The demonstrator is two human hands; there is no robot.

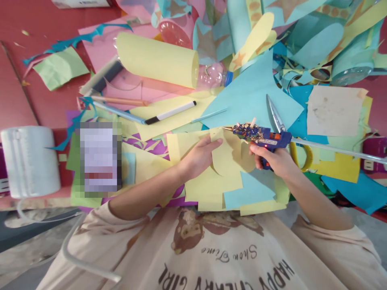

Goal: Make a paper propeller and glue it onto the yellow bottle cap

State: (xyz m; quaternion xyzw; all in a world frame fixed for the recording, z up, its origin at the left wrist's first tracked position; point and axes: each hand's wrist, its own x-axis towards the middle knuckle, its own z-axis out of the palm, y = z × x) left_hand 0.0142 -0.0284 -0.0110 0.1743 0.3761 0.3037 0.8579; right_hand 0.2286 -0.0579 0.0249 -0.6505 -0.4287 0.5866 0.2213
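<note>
My right hand (276, 159) is wrapped round a blue hot glue gun (260, 137), with scraps stuck along its front and a long glue stick out of its back. Its brass nozzle points left, close to the top edge of a pale yellow paper piece (222, 155). That piece is pinched in my left hand (204, 155), thumb on top; the other fingers are mostly hidden. Beneath lie yellow paper sheets (193, 187) and a light blue paper piece (249, 191). Just behind the glue gun are scissors (276, 114) with yellow handles, partly covered by it.
A plastic bottle (211, 76) wrapped in yellow paper lies at the back. Nearer are a black-and-white marker (171, 112) and a light blue pen (119, 112). A phone (99, 159) and a white case (32, 161) are on the left. Paper cutouts (254, 38) crowd the far side.
</note>
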